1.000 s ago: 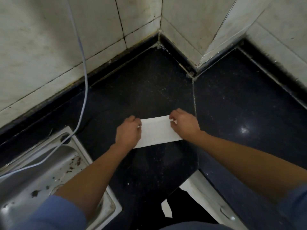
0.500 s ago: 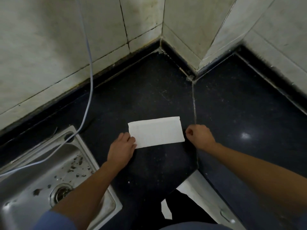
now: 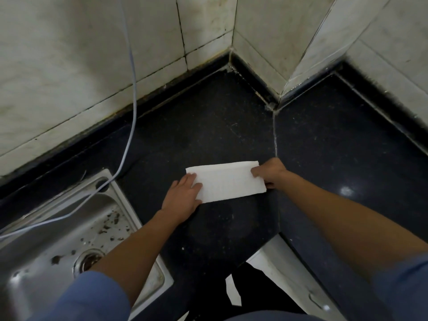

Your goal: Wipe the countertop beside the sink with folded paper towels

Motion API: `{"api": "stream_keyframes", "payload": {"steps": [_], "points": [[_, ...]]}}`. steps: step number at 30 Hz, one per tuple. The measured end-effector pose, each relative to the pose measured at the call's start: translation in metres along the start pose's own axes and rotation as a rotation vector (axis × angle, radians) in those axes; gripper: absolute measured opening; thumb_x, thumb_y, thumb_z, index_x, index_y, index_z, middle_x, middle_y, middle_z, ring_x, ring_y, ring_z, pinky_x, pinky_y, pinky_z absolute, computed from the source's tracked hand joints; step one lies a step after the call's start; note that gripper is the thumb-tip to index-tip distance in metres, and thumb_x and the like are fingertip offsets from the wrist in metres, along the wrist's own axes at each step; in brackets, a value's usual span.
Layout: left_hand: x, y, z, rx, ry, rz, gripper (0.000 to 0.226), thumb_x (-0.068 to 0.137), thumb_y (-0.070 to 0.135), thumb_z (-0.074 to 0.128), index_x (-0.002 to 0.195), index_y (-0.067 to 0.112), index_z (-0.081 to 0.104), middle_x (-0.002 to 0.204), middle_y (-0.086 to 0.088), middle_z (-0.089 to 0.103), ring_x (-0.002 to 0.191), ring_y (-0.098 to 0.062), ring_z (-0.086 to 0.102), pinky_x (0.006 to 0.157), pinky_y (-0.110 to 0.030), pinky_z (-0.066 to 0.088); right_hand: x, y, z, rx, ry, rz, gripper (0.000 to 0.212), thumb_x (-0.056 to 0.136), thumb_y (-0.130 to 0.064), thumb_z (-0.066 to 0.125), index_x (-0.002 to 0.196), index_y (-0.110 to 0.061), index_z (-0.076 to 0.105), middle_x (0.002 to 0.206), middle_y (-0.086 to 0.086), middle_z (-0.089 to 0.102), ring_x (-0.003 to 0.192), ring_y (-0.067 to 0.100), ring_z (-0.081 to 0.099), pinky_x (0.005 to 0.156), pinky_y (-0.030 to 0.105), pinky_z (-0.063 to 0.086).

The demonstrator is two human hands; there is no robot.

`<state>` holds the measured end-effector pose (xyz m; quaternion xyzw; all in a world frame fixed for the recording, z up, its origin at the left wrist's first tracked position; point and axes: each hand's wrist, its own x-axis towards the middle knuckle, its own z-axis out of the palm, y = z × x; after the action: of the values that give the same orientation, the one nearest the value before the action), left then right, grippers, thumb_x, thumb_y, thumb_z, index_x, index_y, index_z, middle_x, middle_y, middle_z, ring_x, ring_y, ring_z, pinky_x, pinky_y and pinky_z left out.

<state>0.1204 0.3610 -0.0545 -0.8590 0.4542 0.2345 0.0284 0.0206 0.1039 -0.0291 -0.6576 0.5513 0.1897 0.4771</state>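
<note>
A folded white paper towel lies flat on the dark speckled countertop, to the right of the sink. My left hand rests palm down at the towel's left end, with its fingertips spread over the near left corner. At the right end, my right hand has fingers curled on top of the edge and the thumb at the near right corner, pinching it.
A steel sink with dark crumbs and a drain sits at the lower left. A thin pale cable hangs down the tiled wall into it. A grout seam splits the counter. A white cabinet front shows below the counter's front edge.
Both hands let go of the towel's far corners and drew back. Now the left fingers lie on the left corner and the right hand, briefly a fist beside it, grips the right edge.
</note>
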Motion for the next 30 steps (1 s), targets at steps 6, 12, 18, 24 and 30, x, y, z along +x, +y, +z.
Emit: {"api": "stream_keyframes", "payload": {"steps": [6, 12, 18, 24, 30], "points": [[-0.001, 0.006, 0.002, -0.028, -0.002, 0.016, 0.056, 0.094, 0.041, 0.051, 0.144, 0.021, 0.035, 0.158, -0.008, 0.014, 0.145, -0.025, 0.013, 0.116, -0.041, 0.020, -0.007, 0.013, -0.023, 0.159, -0.183, 0.036, 0.028, 0.076, -0.014, 0.069, 0.103, -0.008, 0.064, 0.105, 0.009, 0.070, 0.097, 0.025, 0.066, 0.088, 0.042, 0.053], [-0.015, -0.010, -0.007, -0.163, 0.153, -0.050, 0.046, 0.091, 0.037, 0.057, 0.132, 0.017, 0.051, 0.145, -0.006, 0.037, 0.132, -0.023, 0.035, 0.107, -0.036, 0.033, -0.034, -0.018, 0.004, 0.041, -0.100, -0.268, 0.010, 0.082, -0.014, 0.069, 0.081, -0.008, 0.061, 0.085, 0.008, 0.064, 0.075, 0.020, 0.063, 0.060, 0.032, 0.055], [-0.043, -0.036, -0.005, -0.191, 0.193, -0.212, 0.038, 0.090, 0.035, 0.058, 0.123, 0.018, 0.056, 0.131, -0.004, 0.047, 0.118, -0.022, 0.045, 0.098, -0.034, 0.040, -0.051, -0.050, 0.082, -0.114, -0.133, -0.359, 0.015, 0.077, -0.013, 0.074, 0.080, -0.012, 0.059, 0.082, 0.008, 0.065, 0.066, 0.022, 0.067, 0.053, 0.031, 0.056], [-0.063, -0.051, 0.004, -0.229, 0.220, -0.279, 0.036, 0.088, 0.032, 0.061, 0.120, 0.014, 0.059, 0.124, -0.006, 0.051, 0.112, -0.025, 0.048, 0.094, -0.035, 0.042, -0.044, -0.056, 0.136, -0.360, -0.087, -0.386, 0.020, 0.077, -0.021, 0.069, 0.092, -0.009, 0.064, 0.090, 0.011, 0.070, 0.081, 0.028, 0.068, 0.078, 0.037, 0.056], [-0.065, -0.056, 0.009, -0.250, 0.188, -0.299, 0.037, 0.090, 0.035, 0.059, 0.121, 0.016, 0.058, 0.123, -0.005, 0.050, 0.112, -0.024, 0.047, 0.094, -0.035, 0.042, -0.038, -0.051, 0.149, -0.488, -0.088, -0.452, 0.027, 0.078, -0.034, 0.074, 0.092, -0.013, 0.064, 0.092, 0.002, 0.065, 0.090, 0.020, 0.061, 0.073, 0.027, 0.043]]}}
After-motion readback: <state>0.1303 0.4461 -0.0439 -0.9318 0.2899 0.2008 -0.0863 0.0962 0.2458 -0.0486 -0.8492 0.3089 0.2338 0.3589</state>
